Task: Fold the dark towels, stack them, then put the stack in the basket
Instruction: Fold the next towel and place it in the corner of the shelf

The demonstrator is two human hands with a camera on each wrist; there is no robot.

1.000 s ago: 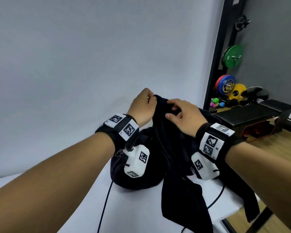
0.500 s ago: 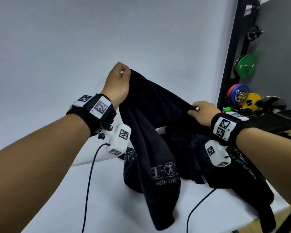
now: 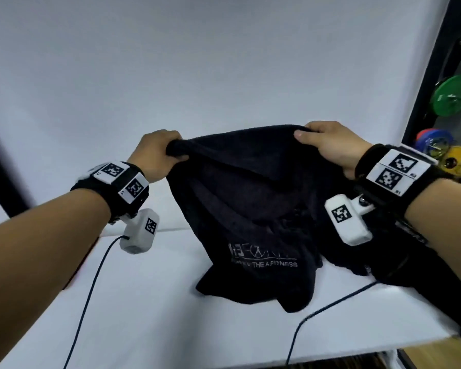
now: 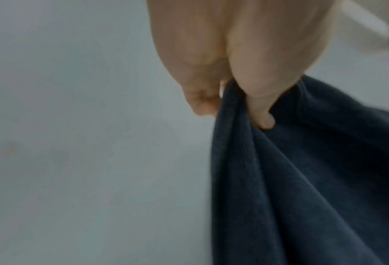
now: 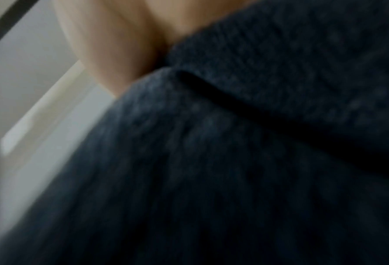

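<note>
Since a moment before, the left hand (image 3: 155,153) and right hand (image 3: 330,147) had moved apart, fingers clamped on the towel (image 3: 250,209) corners, spreading it above the counter (image 3: 144,315), ready for folding.

Gym corner w/ coloured weight plates (image 3: 451,95) on black rack (image 3: 434,62), white table (image 3: 171,315), plain backdrop.

The right wrist view is blurred; the dark towel (image 5: 234,161) fills it and covers the right hand (image 5: 111,46) past the palm, so its fingers are out of sight there. Below the hands, the towel's white lettering (image 3: 262,258) is partly unreadable. Under the right forearm more dark cloth (image 3: 437,288) runs off the picture's edge.
</note>
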